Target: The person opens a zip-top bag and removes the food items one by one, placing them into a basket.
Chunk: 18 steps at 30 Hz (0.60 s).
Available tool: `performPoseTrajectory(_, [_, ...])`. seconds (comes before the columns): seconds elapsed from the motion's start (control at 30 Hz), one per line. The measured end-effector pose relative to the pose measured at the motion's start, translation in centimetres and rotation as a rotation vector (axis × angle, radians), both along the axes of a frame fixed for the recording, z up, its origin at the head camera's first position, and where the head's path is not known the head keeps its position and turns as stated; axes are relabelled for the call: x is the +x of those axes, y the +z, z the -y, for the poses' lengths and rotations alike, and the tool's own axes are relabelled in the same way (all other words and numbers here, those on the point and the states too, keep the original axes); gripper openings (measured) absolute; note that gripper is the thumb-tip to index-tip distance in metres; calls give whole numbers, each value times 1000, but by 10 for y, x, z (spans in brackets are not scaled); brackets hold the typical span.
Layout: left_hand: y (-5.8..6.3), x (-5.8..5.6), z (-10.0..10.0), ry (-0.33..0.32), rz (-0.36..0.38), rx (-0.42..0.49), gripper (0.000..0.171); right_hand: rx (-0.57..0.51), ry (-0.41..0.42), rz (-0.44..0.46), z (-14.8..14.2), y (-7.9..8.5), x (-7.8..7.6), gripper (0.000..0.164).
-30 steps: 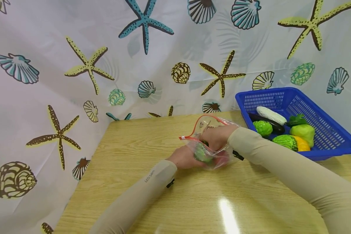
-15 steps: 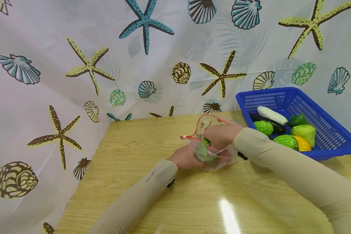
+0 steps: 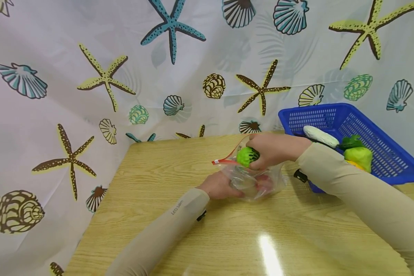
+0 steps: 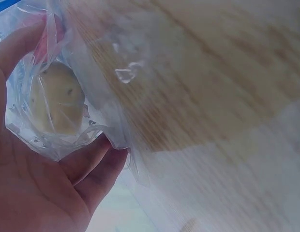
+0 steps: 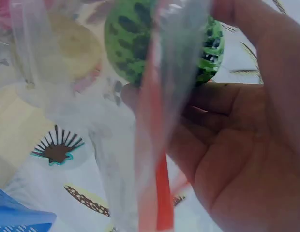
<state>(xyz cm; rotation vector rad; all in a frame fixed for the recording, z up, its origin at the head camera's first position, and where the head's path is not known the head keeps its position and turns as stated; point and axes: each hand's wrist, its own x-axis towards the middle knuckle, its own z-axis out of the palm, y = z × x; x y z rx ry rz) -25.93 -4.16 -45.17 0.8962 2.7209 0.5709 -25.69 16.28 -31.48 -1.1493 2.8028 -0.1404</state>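
Note:
My right hand (image 3: 276, 149) grips a round green vegetable (image 3: 245, 157) with dark green markings, at the mouth of a clear zip bag (image 3: 239, 184) edged with a red strip (image 3: 224, 161). In the right wrist view, the bag's edge crosses in front of the green vegetable (image 5: 130, 43). Low on the bag's left side, my left hand (image 3: 219, 186) holds it from outside, thumb and fingers curled round the plastic. Inside lie a potato (image 4: 58, 99) and a pink-red item (image 3: 263, 183), whose kind cannot be made out through the film.
A blue plastic basket (image 3: 400, 179) stands on the right of the wooden table (image 3: 151, 172). It holds a white elongated vegetable (image 3: 320, 136), a yellow-green pear-shaped one (image 3: 358, 157) and others partly behind my right forearm. A patterned curtain (image 3: 193, 76) hangs along the table's back.
My right hand has risen from inside the bag, up and to the right, bringing the green vegetable to the mouth. My left hand has stayed in place on the bag.

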Motion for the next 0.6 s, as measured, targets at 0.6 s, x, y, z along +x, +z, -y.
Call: performPoseTrajectory(0.6, [0,0,2,25,1,-19,94,-162,-209,-48,-91,68,22,70])
